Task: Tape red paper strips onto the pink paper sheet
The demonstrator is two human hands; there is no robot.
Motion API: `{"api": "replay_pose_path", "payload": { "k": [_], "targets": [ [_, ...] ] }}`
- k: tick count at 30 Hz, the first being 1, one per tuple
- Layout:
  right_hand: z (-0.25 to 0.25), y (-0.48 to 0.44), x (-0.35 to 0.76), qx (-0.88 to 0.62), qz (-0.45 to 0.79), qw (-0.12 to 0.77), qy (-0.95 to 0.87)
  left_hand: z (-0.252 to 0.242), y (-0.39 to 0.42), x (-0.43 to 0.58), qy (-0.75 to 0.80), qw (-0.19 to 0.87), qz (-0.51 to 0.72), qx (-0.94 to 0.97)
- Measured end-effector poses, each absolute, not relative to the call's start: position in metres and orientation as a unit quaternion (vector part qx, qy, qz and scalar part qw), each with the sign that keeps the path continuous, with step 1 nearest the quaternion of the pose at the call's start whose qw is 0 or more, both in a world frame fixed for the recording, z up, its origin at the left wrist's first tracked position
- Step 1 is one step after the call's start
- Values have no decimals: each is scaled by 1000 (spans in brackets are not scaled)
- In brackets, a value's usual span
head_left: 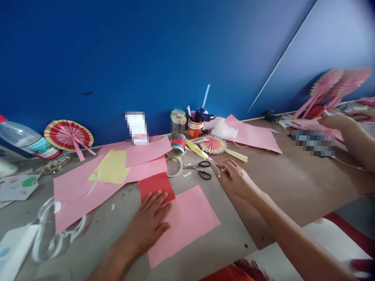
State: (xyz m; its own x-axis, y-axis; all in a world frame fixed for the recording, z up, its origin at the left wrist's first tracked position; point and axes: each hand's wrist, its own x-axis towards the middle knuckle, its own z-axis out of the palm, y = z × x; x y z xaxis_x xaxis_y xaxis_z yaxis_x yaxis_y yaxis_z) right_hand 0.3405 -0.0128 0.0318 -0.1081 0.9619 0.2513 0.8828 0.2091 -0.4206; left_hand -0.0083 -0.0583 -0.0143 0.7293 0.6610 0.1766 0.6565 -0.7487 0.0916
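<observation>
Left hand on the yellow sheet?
No, the left hand lies with its fingers over the red paper, while the yellow sheet lies apart, on pink paper.

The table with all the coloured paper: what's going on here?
One person's left hand lies flat, its fingers spread over the red paper and the edge of a pink sheet. Their right hand grips a slim tool, too hidden to identify. Black-handled scissors lie loose nearby. At the right, another person's arm reaches in.
</observation>
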Motion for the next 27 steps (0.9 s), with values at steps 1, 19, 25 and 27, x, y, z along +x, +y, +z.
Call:
{"api": "replay_pose_path", "payload": {
  "k": [1,19,25,27],
  "targets": [
    [34,-18,337,-606,107,246,-749,-14,-58,-8,353,9,96,931],
    [8,-45,297,-445,65,139,-882,-12,-60,-5,369,-5,56,928],
    [10,-43,298,-417,73,133,-896,-10,-60,-4,375,-4,48,926],
    [10,-42,298,-415,76,134,-897,-10,-60,-4,373,-4,46,927]
  ]
}}
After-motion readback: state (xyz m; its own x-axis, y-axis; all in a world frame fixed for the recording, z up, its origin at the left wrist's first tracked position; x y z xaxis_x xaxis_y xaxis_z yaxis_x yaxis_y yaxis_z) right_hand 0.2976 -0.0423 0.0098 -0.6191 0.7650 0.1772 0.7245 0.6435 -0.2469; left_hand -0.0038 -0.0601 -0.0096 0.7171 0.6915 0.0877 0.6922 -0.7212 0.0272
